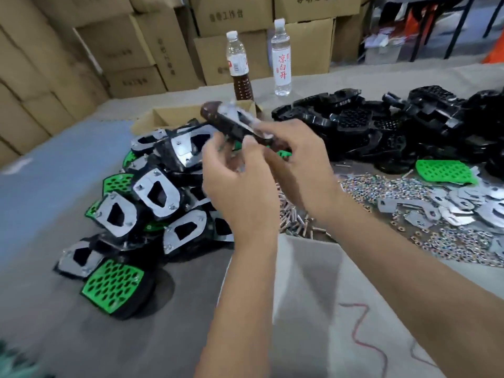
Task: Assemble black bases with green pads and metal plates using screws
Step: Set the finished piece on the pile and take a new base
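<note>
Clear water bottle [281,56], far centre: white label, red vertical characters 凉白开. Cardboard cartons [234,15] behind: dark printed characters, too blurred to read.

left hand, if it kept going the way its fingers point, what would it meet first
Probably the black base with a metal plate that the right hand holds just beyond the left hand; blur leaves depth unclear.

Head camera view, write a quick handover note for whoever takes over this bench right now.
Both hands are raised over the table: right hand grips a base with plate; left hand pinches at its underside, blurred.
Finished pile on the left.
Bare black bases far right; spare green pad, metal plates, screws on the right.
Left: finish this one, then the bare bases.
</note>
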A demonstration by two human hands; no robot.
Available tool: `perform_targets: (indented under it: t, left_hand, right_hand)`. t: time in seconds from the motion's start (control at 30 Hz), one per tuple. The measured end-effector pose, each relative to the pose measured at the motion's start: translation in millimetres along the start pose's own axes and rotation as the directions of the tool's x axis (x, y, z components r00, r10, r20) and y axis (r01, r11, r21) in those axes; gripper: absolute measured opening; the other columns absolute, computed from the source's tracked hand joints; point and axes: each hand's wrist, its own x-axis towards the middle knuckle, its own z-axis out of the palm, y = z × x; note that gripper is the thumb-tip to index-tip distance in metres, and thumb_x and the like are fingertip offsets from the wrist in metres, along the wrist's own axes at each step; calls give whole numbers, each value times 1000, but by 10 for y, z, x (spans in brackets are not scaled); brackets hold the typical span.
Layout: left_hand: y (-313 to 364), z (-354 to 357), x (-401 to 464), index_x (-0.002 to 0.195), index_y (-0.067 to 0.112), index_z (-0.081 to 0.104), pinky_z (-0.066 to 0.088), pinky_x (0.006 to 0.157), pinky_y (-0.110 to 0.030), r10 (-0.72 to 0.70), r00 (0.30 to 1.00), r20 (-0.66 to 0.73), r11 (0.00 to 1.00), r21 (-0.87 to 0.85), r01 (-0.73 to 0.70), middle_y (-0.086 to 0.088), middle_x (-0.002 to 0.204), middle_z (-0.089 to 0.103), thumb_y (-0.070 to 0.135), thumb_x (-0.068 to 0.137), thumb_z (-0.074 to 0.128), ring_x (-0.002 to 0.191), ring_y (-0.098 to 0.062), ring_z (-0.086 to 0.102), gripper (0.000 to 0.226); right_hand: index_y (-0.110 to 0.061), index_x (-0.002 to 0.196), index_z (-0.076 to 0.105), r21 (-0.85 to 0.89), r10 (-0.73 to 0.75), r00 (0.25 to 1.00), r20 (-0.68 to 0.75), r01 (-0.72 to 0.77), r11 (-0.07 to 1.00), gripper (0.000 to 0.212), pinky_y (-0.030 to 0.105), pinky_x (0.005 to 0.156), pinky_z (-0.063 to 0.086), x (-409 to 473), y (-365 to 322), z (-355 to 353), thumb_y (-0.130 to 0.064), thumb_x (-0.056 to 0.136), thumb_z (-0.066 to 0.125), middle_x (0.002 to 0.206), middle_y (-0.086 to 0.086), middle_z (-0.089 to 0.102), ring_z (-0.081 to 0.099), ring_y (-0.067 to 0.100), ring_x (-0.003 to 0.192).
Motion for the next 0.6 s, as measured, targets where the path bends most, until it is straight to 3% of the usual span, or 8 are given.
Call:
perform_targets:
  t: [0.07, 0.13, 0.2, 0.23, 0.37, 0.47, 0.53, 0.6]
  left_hand:
    - [36, -144, 101, 134, 21, 60, 57, 93, -31, 118, 971, -209, 988, 119, -95, 9, 126, 64, 18, 92, 64, 112, -9, 66, 42]
    - [20, -297, 231, 141, 15, 56, 47, 105, -34, 247, 912, -328, 942, 303, -146, -3, 141, 53, 17, 91, 62, 130, -18, 50, 51]
    - [-18, -385, 351, 139, 12, 60, 33, 110, -29, 237, 922, -307, 891, 446, -81, -7, 147, 51, 16, 95, 57, 136, -25, 40, 44]
    - [-45, -410, 404, 138, 12, 63, 30, 111, -30, 196, 943, -268, 872, 487, -43, -7, 148, 54, 17, 99, 53, 137, -27, 41, 40]
    - [-85, -469, 595, 124, 5, 69, 41, 106, -47, 163, 959, -231, 858, 513, -23, -15, 127, 69, 21, 100, 44, 124, -38, 54, 38]
    - [-28, -460, 682, 128, 14, 68, 41, 106, -44, 179, 944, -276, 879, 477, -27, -4, 126, 70, 24, 97, 42, 127, -33, 53, 41]
    - [-2, -422, 692, 137, 24, 63, 41, 109, -40, 230, 928, -294, 890, 449, -79, 6, 133, 67, 27, 92, 42, 128, -24, 54, 50]
    - [-22, -364, 673, 140, 24, 62, 40, 110, -41, 269, 924, -271, 870, 479, -113, 3, 136, 66, 29, 91, 42, 130, -25, 54, 53]
  right_hand:
    - [-18, 130, 72, -97, -132, 987, 95, 141, 985, 33, 31, 105, 42, 233, -194, 287, -23, 98, 68, 125, 8, 62, 56, 24, 120]
    - [-33, 142, 62, -320, -196, 907, 372, 323, 891, 37, 34, 108, 30, 443, -352, 570, -33, 105, 57, 150, 7, 50, 41, 30, 135]
    - [-47, 151, 44, -500, -127, 781, 611, 506, 703, 44, 45, 113, 21, 540, -412, 801, -43, 108, 43, 167, -3, 27, 21, 29, 149]
    - [-49, 152, 40, -530, -94, 747, 658, 549, 647, 45, 50, 115, 17, 555, -431, 856, -45, 107, 39, 169, -7, 22, 15, 28, 152]
    - [-48, 153, 37, -576, -74, 709, 702, 625, 528, 45, 60, 119, 6, 680, -506, 942, -50, 108, 32, 169, -9, 24, 6, 27, 158]
    - [-45, 156, 32, -515, -17, 651, 759, 617, 595, 51, 65, 118, 5, 746, -573, 922, -48, 106, 42, 167, -7, 28, 7, 29, 158]
    - [-44, 159, 28, -429, -82, 688, 721, 536, 727, 58, 64, 120, 13, 700, -518, 836, -45, 104, 45, 162, -13, 38, 20, 28, 154]
    - [-42, 160, 29, -334, -166, 739, 653, 478, 812, 60, 56, 117, 30, 598, -395, 686, -42, 103, 47, 153, -18, 48, 35, 21, 146]
